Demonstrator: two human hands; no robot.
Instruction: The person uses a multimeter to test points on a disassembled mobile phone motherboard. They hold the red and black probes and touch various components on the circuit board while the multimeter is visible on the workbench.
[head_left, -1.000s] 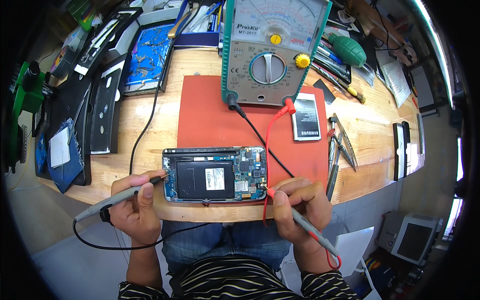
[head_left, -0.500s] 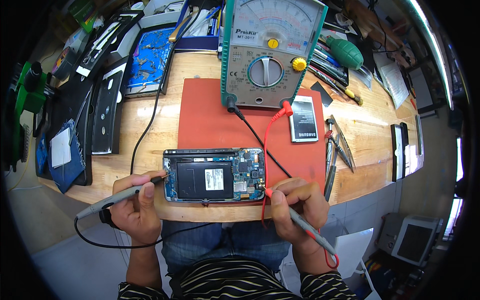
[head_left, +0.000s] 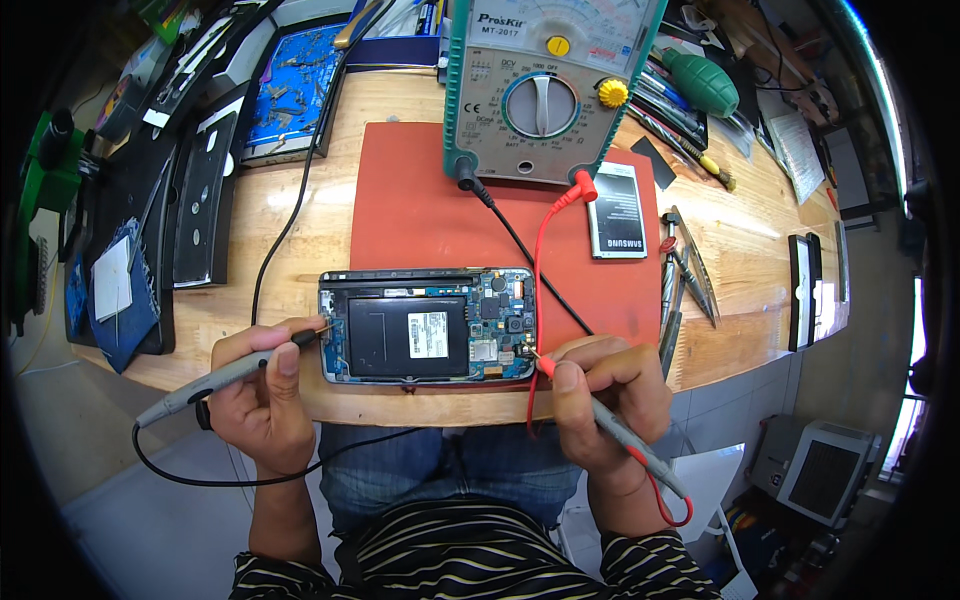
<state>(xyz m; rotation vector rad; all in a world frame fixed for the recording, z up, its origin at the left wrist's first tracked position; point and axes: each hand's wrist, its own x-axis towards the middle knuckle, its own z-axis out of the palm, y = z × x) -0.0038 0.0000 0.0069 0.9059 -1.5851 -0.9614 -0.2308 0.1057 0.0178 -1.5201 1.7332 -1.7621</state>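
Observation:
An opened smartphone (head_left: 380, 340), its blue circuit board bare, lies lengthwise on the front of an orange-red mat (head_left: 400, 200). My left hand (head_left: 262, 400) is closed on a grey test probe with a black tip (head_left: 225, 377), whose point is at the phone's left end. In my right hand (head_left: 610, 395) is a grey test probe with a red tip (head_left: 632, 440); its point is at the board's lower right corner. Whether either point touches metal is too small to tell. Black and red leads run to a green-framed analog multimeter (head_left: 540, 110) standing behind the phone.
A phone battery (head_left: 618, 215) rests on the mat's right side. Tweezers (head_left: 697, 265) and other slim tools lie beside it. Dark trays (head_left: 205, 210) and a blue parts tray (head_left: 290, 90) occupy the left. A green grenade-shaped object (head_left: 703, 83) stands at the back right.
The whole view has shifted, so the phone and mat sit higher in the picture. Both hands keep hold of their probes, with the tips still at the phone's two ends.

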